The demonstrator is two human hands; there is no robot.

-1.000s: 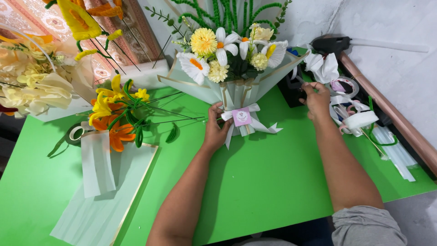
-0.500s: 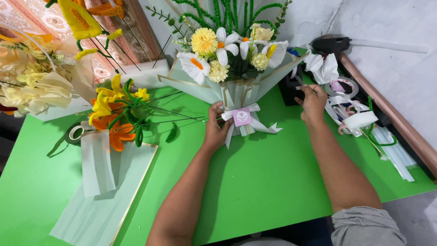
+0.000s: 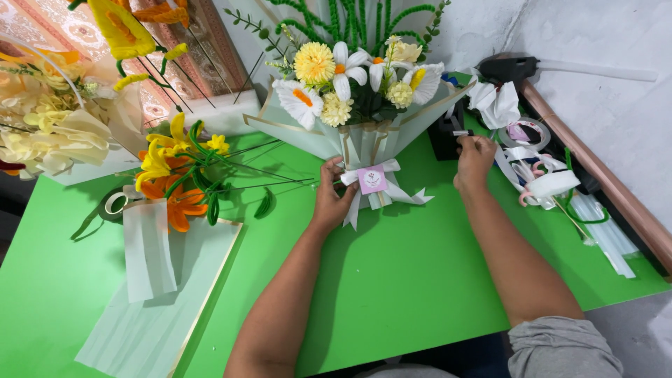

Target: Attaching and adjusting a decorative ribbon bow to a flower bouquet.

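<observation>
The green bench (image 3: pixel 420 280) fills most of the view under both hands; its near edge is cut off by the frame and the person's forearms cover a strip of it.

Just beyond the left hand (image 3: pixel 334 199) stands the wrapped bouquet (image 3: pixel 357 98), pale paper flaring around white daisies and yellow pompom flowers, green stems rising out of the top of the picture. The left hand closes around the narrow neck of the bouquet, fingers curled behind the wrap so that only the back of the hand and the thumb show. Touching that hand on its right is the white ribbon bow (image 3: pixel 381 189) with a small pink tag (image 3: pixel 372 179); the lettering on it is too small to make out.

Well to the left of the left hand lie loose sheets of pale wrapping paper (image 3: pixel 157 294), and on their far end a bunch of orange and yellow lilies (image 3: pixel 178 175). A roll of tape (image 3: pixel 114 204) sits beside them, partly hidden by the paper.

The right hand (image 3: pixel 474 159) reaches to a black box (image 3: pixel 445 134) half hidden behind the bouquet wrap, fingertips pinching a small white piece (image 3: pixel 460 133) at its edge; what it is I cannot tell. To the right of that hand lies a tangle of white ribbon (image 3: pixel 542 182), and beyond it a black glue gun (image 3: pixel 507 68).
</observation>
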